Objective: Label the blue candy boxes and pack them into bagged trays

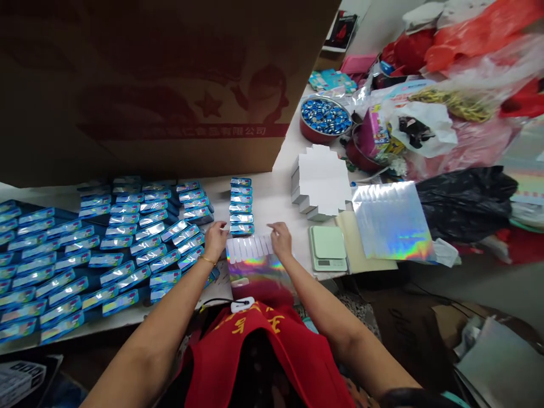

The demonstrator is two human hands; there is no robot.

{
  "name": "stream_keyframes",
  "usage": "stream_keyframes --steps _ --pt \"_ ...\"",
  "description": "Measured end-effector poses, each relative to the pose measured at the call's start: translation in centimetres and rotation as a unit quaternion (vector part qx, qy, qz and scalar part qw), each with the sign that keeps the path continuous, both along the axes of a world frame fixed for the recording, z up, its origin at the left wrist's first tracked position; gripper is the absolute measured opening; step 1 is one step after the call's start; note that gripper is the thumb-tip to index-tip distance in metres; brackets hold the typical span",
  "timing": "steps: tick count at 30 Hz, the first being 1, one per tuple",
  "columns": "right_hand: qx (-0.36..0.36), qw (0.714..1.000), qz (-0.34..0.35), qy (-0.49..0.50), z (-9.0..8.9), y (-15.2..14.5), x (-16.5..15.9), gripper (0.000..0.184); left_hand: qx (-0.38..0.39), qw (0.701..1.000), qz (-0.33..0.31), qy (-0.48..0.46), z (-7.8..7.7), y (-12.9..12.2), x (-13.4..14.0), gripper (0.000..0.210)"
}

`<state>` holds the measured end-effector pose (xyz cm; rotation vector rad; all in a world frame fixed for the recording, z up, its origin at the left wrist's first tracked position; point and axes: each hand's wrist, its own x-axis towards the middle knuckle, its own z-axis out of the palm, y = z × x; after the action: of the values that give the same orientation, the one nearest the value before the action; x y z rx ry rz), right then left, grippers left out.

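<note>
A shiny rainbow-silver sheet [260,273] lies in front of me, with a row of pale narrow strips [250,247] along its far edge. Just beyond it, several small blue boxes [241,219] stand in a column. My left hand [215,242] is beside the nearest box, at the sheet's left corner; its fingers are bent and slightly apart, and I cannot tell if they touch the box. Over the sheet's right far corner is my right hand [281,240], its index finger stretched toward the left. Nothing shows in either hand.
Many blue boxes [121,241] in rows cover the left side. A large cardboard carton [170,85] stands behind. To the right are a stack of white card cutouts [323,178], a green scale [328,247], another silver sheet [389,224] and a bowl of blue-silver pieces [325,117].
</note>
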<state>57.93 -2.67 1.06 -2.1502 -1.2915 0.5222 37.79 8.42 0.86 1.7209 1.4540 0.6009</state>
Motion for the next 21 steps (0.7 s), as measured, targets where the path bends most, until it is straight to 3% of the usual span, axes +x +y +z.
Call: stream_keyframes --steps 3,6,8,11,14,17,19,20,21 --pt "-0.045 0.984 -0.161 0.065 -1.4 -3.7 3.5 0.035 -0.047 0.998 0.022 0.037 0.8 -1.8 -1.1 0.033" --pt "-0.113 0.946 -0.221 0.21 -2.4 -7.5 3.9 0.051 -0.193 0.98 0.034 -0.024 1.6 -4.7 -1.3 0.057" --pt "-0.119 0.911 -0.234 0.319 -2.4 -9.4 3.0 0.047 -0.299 0.947 0.06 -0.098 2.1 -6.6 -1.3 0.062" --pt "-0.097 0.881 -0.233 0.4 -1.2 -11.4 2.6 0.032 -0.363 0.919 0.066 -0.137 2.8 -8.1 -1.9 0.059" --pt "-0.029 0.862 -0.217 0.457 1.6 -14.1 5.6 0.028 -0.351 0.926 0.003 -0.138 3.5 -7.9 -3.0 0.069" --pt "0.048 0.881 -0.255 0.396 5.4 -17.8 12.0 0.028 -0.294 0.95 -0.021 -0.104 5.2 -7.6 -3.0 0.074" --pt "0.053 0.904 -0.356 0.232 7.8 -19.8 17.3 0.02 -0.286 0.953 -0.047 -0.087 6.8 -7.8 -1.9 0.072" --pt "0.058 0.899 -0.417 0.122 9.0 -20.6 20.1 0.017 -0.286 0.953 -0.063 -0.085 7.6 -8.0 -1.0 0.069" --pt "0.071 0.89 -0.443 0.078 10.1 -21.1 22.9 0.017 -0.283 0.952 -0.079 -0.087 8.4 -8.2 0.0 0.066"
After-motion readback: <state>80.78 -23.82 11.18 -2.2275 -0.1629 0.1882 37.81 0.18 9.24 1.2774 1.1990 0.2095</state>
